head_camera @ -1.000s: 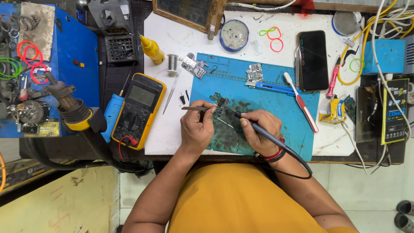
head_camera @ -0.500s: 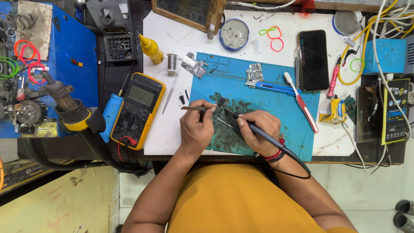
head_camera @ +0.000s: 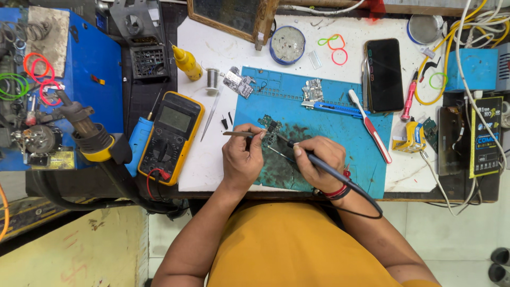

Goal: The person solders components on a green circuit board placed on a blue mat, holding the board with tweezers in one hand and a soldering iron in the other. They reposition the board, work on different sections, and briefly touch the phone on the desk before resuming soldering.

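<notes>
My left hand (head_camera: 241, 162) pinched tweezers (head_camera: 239, 134), steadying the board (head_camera: 270, 127) on the blue mat (head_camera: 345, 133) at the counter's middle. At its 4 o'clock, my right hand (head_camera: 317, 165) gripped the iron (head_camera: 319, 165) pen-style, tip angled onto the board.

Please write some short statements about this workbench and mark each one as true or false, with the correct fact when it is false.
1. The right hand holds a soldering iron with its tip at the small circuit board. True.
2. The left hand is empty. False: it holds tweezers at the board.
3. The yellow multimeter lies on the blue mat. False: it lies left of the mat, at the edge of the white surface.
4. A dark phone lies face up beyond the mat's far right corner. True.
5. The toothbrush stands upright in a cup. False: it lies flat on the mat.
</notes>
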Tool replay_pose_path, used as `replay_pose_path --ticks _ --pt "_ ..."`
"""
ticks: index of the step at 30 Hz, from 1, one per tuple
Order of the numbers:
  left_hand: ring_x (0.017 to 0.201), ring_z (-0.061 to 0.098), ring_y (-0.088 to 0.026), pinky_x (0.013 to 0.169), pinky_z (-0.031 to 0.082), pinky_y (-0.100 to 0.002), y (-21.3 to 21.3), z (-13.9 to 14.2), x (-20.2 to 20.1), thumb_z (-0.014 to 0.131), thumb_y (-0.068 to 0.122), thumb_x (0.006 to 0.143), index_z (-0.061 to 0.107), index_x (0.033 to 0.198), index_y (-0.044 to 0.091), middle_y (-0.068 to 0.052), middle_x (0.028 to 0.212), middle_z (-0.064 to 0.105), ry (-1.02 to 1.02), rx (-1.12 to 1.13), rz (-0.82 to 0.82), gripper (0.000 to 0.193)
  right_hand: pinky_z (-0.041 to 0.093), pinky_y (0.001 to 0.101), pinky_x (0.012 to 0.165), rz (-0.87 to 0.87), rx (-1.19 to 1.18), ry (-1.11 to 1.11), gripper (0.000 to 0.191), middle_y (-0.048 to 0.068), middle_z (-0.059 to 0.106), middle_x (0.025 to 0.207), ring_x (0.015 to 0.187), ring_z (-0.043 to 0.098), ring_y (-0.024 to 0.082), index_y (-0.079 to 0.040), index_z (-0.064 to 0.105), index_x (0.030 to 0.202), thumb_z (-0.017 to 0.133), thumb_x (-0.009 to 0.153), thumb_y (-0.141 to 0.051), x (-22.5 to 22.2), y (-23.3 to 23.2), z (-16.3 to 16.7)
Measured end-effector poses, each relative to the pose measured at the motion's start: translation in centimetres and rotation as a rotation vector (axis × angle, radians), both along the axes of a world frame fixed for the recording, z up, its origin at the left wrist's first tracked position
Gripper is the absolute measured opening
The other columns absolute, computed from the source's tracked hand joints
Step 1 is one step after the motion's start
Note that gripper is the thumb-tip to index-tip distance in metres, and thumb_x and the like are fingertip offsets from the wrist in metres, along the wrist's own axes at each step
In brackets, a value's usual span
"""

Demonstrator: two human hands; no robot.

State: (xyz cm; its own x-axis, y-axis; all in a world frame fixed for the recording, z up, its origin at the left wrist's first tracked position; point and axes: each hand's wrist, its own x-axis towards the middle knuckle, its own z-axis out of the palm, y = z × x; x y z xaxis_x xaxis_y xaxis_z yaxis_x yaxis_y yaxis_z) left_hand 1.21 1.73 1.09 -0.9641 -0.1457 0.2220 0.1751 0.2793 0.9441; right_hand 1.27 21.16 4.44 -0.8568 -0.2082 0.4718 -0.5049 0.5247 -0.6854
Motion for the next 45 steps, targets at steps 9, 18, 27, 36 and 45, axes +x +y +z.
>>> replay_pose_path --ticks 9,18,27,36,45 --pt "0.070 0.062 -0.006 0.060 0.050 -0.023 0.0 -0.7 0.3 0.065 0.003 0.103 0.059 0.110 0.001 -0.008 0.099 0.074 0.048 0.253 -0.021 0.009 0.052 0.0351 0.069 -0.056 0.026 0.121 0.022 0.014 0.071 0.088 0.076 0.069 0.030 -0.001 0.069 0.102 0.080 0.092 -0.017 0.0 0.1 -0.5" --pt "0.061 0.059 -0.007 0.054 0.045 -0.025 0.0 0.2 0.2 0.068 0.004 0.101 0.064 0.105 0.002 -0.004 0.075 0.067 -0.005 0.032 0.007 0.007 0.050 0.0333 0.063 0.003 -0.006 0.005 0.011 0.011 0.069 0.081 0.069 0.066 0.026 -0.001 0.068 0.095 0.073 0.096 -0.011 0.4 0.2 -0.7" --pt "0.062 0.062 -0.008 0.056 0.048 -0.025 -0.1 0.4 -0.1 0.069 0.005 0.101 0.064 0.104 0.002 -0.004 0.077 0.069 0.002 0.031 0.002 0.007 0.051 0.0325 0.064 0.019 -0.007 -0.005 0.011 0.010 0.071 0.084 0.071 0.068 0.025 -0.002 0.068 0.095 0.074 0.095 -0.011 -0.1 -0.2 -0.6" --pt "0.064 0.064 -0.008 0.056 0.050 -0.025 -0.1 0.2 -0.3 0.069 0.006 0.101 0.064 0.104 0.002 -0.005 0.078 0.070 -0.003 0.027 -0.002 0.007 0.051 0.0330 0.064 0.017 0.006 0.024 0.010 0.010 0.071 0.085 0.071 0.068 0.026 -0.002 0.068 0.094 0.075 0.094 -0.010 -0.3 -0.3 -0.5" --pt "0.065 0.065 -0.008 0.056 0.051 -0.024 -0.2 0.1 -0.3 0.068 0.006 0.101 0.062 0.105 0.002 -0.005 0.081 0.071 0.022 0.015 -0.013 0.008 0.052 0.0333 0.064 0.028 0.020 0.034 0.011 0.011 0.072 0.086 0.072 0.069 0.026 -0.002 0.067 0.095 0.075 0.094 -0.010 -0.4 -0.4 -0.2"
